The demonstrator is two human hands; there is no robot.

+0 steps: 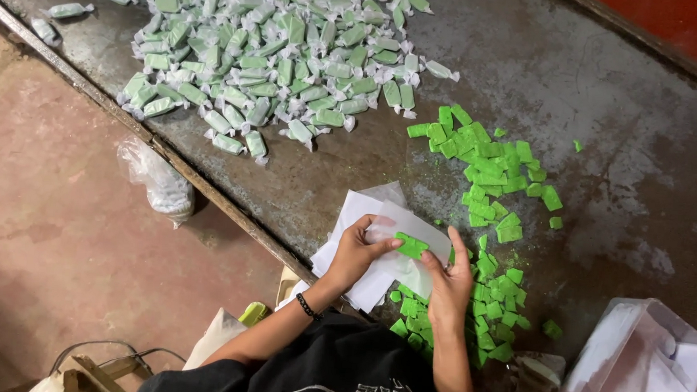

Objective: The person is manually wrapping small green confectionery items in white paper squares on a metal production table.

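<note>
My left hand point(355, 252) and my right hand point(449, 282) hold one clear wrapper sheet point(411, 223) between them, with a green candy piece point(411, 245) lying on it. Under the hands lies a small stack of white wrapper sheets point(346, 216) at the table's near edge. Loose unwrapped green candy pieces point(492, 188) spread to the right of my hands and down toward my lap. A big heap of wrapped green candies point(277, 49) with twisted ends fills the far left of the table.
The dark metal table point(607, 114) has a raised rim along its left edge point(130, 121). A clear plastic bag of wrappers point(642, 366) sits at the lower right. Another plastic bag point(158, 180) hangs off the table's left side above the reddish floor point(53, 228).
</note>
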